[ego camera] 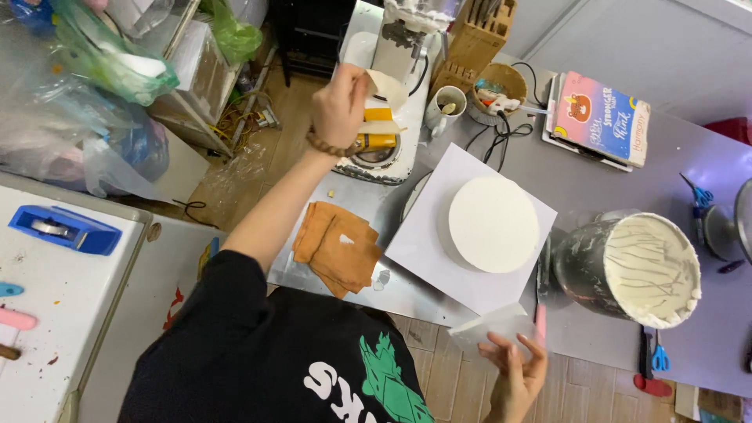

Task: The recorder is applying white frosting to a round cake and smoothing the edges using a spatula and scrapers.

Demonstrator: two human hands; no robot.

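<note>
Landmark: a round white frosted cake on a white square board, set on the grey table.
Left hand: raised beyond the cake, near the stand mixer, fingers pinched on a thin cream-coloured scraper card.
Right hand: on the near side of the cake, fingers loosely spread, holding a clear flexible sheet by its edge.
Handling: both pieces look light, thin and bendy, likely slick with cream; best gripped at a clean edge.
Nearby: orange cloth left of the cake; cream-smeared metal bowl to its right.
</note>
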